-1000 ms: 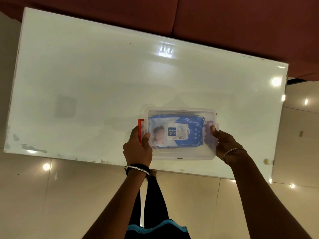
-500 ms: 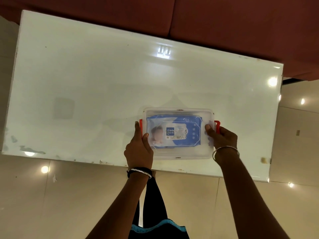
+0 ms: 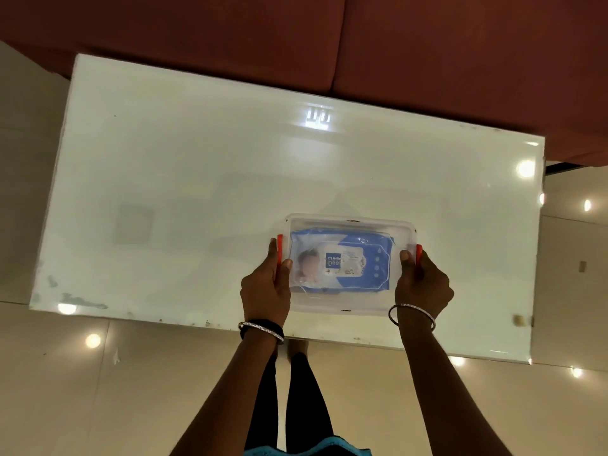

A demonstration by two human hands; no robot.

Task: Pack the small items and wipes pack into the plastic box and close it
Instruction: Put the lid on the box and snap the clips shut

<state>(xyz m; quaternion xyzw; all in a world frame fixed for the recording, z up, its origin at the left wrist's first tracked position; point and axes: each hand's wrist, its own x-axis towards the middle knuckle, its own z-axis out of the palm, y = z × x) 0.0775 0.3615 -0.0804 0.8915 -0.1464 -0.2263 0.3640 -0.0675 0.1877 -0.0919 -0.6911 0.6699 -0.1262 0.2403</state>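
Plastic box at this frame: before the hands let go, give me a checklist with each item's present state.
1. Wipes pack inside the plastic box: ok.
2. Lid seated on the box: ok, it looks flat.
3. Left red latch pressed against the box end by left hand: ok.
4. Right red latch snapped fully by right hand: cannot tell.
5. Small items inside: cannot tell, the pack hides them.
6. Box fully on the table, near its front edge: ok.
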